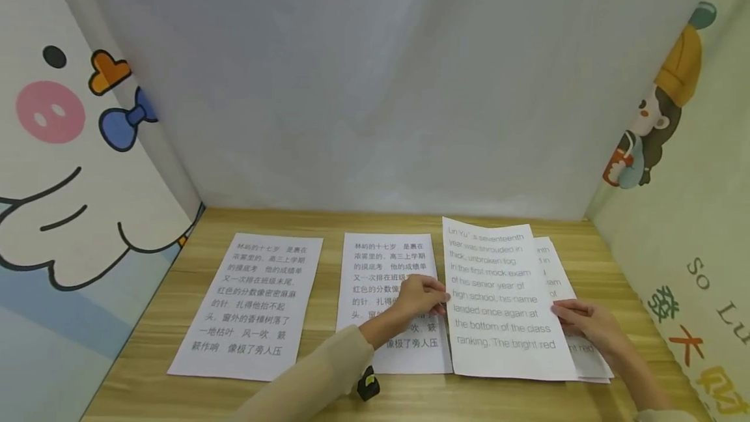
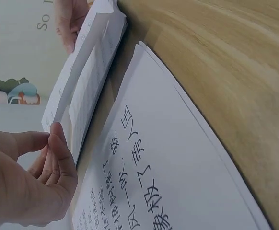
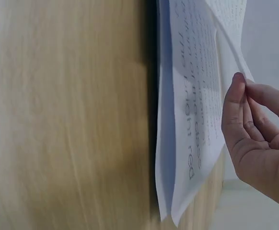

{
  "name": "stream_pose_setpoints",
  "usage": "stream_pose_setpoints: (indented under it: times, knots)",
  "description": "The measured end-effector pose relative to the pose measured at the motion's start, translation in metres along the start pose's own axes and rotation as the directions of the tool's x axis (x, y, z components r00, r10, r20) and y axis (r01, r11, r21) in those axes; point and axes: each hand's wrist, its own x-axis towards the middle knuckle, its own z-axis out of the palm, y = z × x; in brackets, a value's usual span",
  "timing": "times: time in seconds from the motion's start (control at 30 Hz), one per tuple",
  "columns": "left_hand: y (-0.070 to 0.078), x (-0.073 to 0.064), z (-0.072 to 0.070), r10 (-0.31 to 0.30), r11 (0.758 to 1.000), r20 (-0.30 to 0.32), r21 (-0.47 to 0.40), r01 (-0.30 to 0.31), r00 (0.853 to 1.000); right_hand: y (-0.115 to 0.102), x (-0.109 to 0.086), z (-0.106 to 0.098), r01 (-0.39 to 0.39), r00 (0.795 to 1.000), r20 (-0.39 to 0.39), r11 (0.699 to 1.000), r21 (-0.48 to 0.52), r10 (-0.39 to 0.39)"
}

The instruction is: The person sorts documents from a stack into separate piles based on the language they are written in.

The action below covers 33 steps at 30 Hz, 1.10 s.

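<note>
A white sheet printed with English text (image 1: 498,357) is raised above the right side of the table. My left hand (image 1: 417,301) pinches its left edge between thumb and finger. At the opposite edge, the right hand (image 1: 592,327) pinches the same sheet. In the right wrist view this sheet (image 3: 233,52) bends up towards the fingertips. Beneath it lie more English-printed sheets (image 1: 592,366), partly covered and slightly askew. My left forearm passes over a middle stack of Chinese-printed sheets (image 1: 413,362), whose doubled edge shows in the left wrist view.
Another Chinese-printed sheet (image 1: 246,308) lies at the left of the wooden table (image 1: 170,318). A small black object with a yellow mark (image 1: 368,384) shows by the left wrist. A pale wall (image 1: 375,83) stands behind, with cartoon-printed panels at both sides.
</note>
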Motion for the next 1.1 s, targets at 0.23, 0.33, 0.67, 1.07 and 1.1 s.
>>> stream_pose_setpoints:
  times: [0.23, 0.33, 0.67, 1.07, 1.1]
  knots:
    - [0.006, 0.012, 0.017, 0.016, 1.000, 0.058, 0.014, -0.017, 0.998, 0.001, -0.006, -0.017, -0.022, 0.999, -0.035, 1.000, 0.009, 0.023]
    - [0.008, 0.016, 0.025, 0.024, 1.000, 0.078, -0.003, -0.024, 0.997, 0.003, -0.007, -0.023, -0.041, 0.998, -0.042, 0.999, 0.029, 0.042]
    - [0.008, 0.020, 0.051, 0.024, 0.998, 0.065, -0.062, -0.020, 0.998, 0.017, -0.002, -0.034, -0.029, 0.997, -0.067, 0.999, 0.027, 0.030]
    - [-0.003, 0.030, 0.074, 0.014, 0.997, -0.040, -0.074, -0.017, 0.999, 0.023, 0.013, -0.050, -0.133, 0.980, -0.155, 0.990, -0.041, 0.125]
    - [-0.004, 0.031, 0.075, 0.004, 0.997, -0.046, -0.074, -0.008, 0.999, 0.024, 0.014, -0.049, -0.132, 0.979, -0.163, 0.990, -0.056, 0.122]
